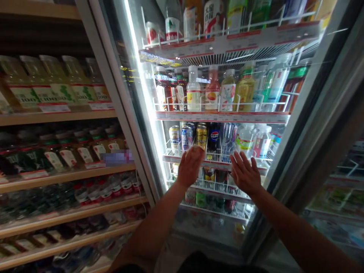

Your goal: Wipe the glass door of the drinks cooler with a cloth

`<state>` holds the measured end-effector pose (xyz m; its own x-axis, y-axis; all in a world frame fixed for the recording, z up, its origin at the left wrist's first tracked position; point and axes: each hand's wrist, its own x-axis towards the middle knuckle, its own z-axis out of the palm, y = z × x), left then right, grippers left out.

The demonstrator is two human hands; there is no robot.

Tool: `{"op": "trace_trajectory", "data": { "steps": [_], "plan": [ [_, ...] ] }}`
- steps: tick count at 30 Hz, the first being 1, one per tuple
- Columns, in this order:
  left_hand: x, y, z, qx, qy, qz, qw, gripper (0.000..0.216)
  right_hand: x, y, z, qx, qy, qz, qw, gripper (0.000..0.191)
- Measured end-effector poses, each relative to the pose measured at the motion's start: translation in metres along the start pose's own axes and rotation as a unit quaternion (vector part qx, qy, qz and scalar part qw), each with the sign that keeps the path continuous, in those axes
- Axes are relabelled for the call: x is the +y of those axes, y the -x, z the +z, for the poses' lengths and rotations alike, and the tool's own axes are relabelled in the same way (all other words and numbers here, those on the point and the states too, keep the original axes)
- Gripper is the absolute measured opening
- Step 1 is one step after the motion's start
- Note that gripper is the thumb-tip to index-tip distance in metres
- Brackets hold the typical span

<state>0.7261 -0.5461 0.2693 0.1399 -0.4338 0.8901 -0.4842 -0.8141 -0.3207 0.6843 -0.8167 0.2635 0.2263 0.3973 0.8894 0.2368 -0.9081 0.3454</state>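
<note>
Both my hands are raised in front of a lit drinks fridge, whose glass door shows reflections. My left hand (pixel 191 166) is held up with its fingers stretched out and nothing in it. It overlaps the lower part of a gold can (pixel 201 135), beside a blue and silver can (pixel 187 138). My right hand (pixel 246 172) is open, fingers apart, and also holds nothing. Just above it in view stands a clear bottle with a green and yellow label (pixel 245 137). A dark blue Pepsi can (pixel 214 137) shows between the hands. I cannot tell whether either hand touches the glass.
Wooden shelves (pixel 68 118) with rows of bottles stand at the left. A metal door frame (pixel 125 102) divides them from the fridge. Higher wire racks hold juice bottles (pixel 212 89). Another fridge section (pixel 338 189) lies dimly at the right.
</note>
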Motion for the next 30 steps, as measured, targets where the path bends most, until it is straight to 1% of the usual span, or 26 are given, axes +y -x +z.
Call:
{"op": "trace_trajectory", "data": {
  "steps": [2, 3, 4, 5, 7, 8, 9, 11, 13, 14, 15, 16, 18, 20, 21, 22, 23, 24, 26, 27, 28, 30],
  "plan": [
    [-0.019, -0.007, -0.004, 0.039, -0.021, -0.084, 0.996, 0.063, 0.0, 0.0, 0.0, 0.001, 0.002, 0.0, 1.0, 0.067],
    [-0.022, -0.001, -0.004, 0.05, -0.028, -0.105, 0.993, 0.064, 0.0, 0.0, 0.0, 0.002, 0.002, 0.0, 1.0, 0.067],
    [-0.022, 0.009, -0.004, 0.053, -0.03, -0.109, 0.992, 0.065, 0.001, 0.0, 0.0, 0.004, 0.0, 0.0, 1.0, 0.067],
    [-0.019, 0.023, -0.003, 0.047, -0.029, -0.098, 0.994, 0.066, 0.001, 0.0, 0.0, 0.005, -0.002, 0.001, 1.0, 0.067],
    [-0.011, 0.052, 0.0, 0.019, -0.024, -0.057, 0.998, 0.068, 0.001, 0.001, 0.001, 0.006, -0.01, 0.002, 1.0, 0.067],
    [-0.01, 0.062, 0.0, 0.009, -0.024, -0.043, 0.999, 0.068, 0.001, 0.001, 0.001, 0.004, -0.015, 0.003, 1.0, 0.067],
    [-0.013, 0.065, 0.0, 0.006, -0.025, -0.036, 0.999, 0.068, 0.001, 0.001, 0.001, 0.001, -0.018, 0.004, 1.0, 0.067],
    [-0.03, 0.057, -0.003, 0.014, -0.032, -0.06, 0.998, 0.068, 0.001, 0.002, 0.001, 0.0, -0.02, 0.005, 1.0, 0.067],
    [-0.054, 0.042, -0.007, 0.026, -0.036, -0.118, 0.992, 0.066, 0.001, 0.002, 0.001, 0.003, -0.019, 0.005, 1.0, 0.068],
    [-0.063, 0.039, -0.009, 0.029, -0.032, -0.152, 0.987, 0.064, 0.0, 0.002, 0.0, 0.005, -0.017, 0.005, 1.0, 0.068],
    [-0.068, 0.042, -0.009, 0.028, -0.028, -0.185, 0.982, 0.062, 0.0, 0.002, 0.0, 0.006, -0.016, 0.005, 1.0, 0.068],
    [-0.068, 0.052, -0.009, 0.024, -0.023, -0.21, 0.977, 0.06, 0.0, 0.002, 0.0, 0.005, -0.016, 0.005, 1.0, 0.068],
    [-0.057, 0.085, -0.004, 0.006, -0.018, -0.243, 0.97, 0.059, -0.001, 0.002, 0.0, 0.002, -0.013, 0.006, 1.0, 0.069],
    [-0.046, 0.121, 0.002, -0.016, -0.016, -0.239, 0.971, 0.062, -0.001, 0.002, 0.0, -0.002, -0.009, 0.008, 1.0, 0.069],
    [-0.045, 0.132, 0.004, -0.019, -0.013, -0.237, 0.971, 0.062, -0.001, 0.002, 0.0, -0.003, -0.007, 0.009, 1.0, 0.069],
    [-0.048, 0.135, 0.005, -0.018, -0.012, -0.238, 0.971, 0.062, -0.002, 0.003, 0.001, -0.004, -0.005, 0.01, 1.0, 0.069],
    [-0.056, 0.131, 0.004, -0.011, -0.009, -0.243, 0.97, 0.063, -0.002, 0.003, 0.001, -0.003, -0.004, 0.01, 1.0, 0.069],
    [-0.067, 0.121, 0.002, -0.001, -0.004, -0.251, 0.968, 0.062, -0.002, 0.003, 0.001, -0.002, -0.003, 0.011, 1.0, 0.069],
    [-0.088, 0.092, -0.004, 0.024, 0.018, -0.272, 0.962, 0.06, -0.002, 0.002, 0.001, 0.002, -0.003, 0.009, 1.0, 0.069],
    [-0.094, 0.079, -0.007, 0.033, 0.029, -0.278, 0.96, 0.059, -0.002, 0.002, 0.001, 0.003, -0.003, 0.009, 1.0, 0.069],
    [-0.096, 0.07, -0.008, 0.041, 0.037, -0.282, 0.958, 0.058, -0.002, 0.001, 0.001, 0.003, -0.003, 0.009, 1.0, 0.069],
    [-0.083, 0.065, -0.006, 0.049, 0.043, -0.277, 0.959, 0.058, -0.003, 0.001, 0.0, 0.002, -0.003, 0.008, 1.0, 0.069]
  ]
}}
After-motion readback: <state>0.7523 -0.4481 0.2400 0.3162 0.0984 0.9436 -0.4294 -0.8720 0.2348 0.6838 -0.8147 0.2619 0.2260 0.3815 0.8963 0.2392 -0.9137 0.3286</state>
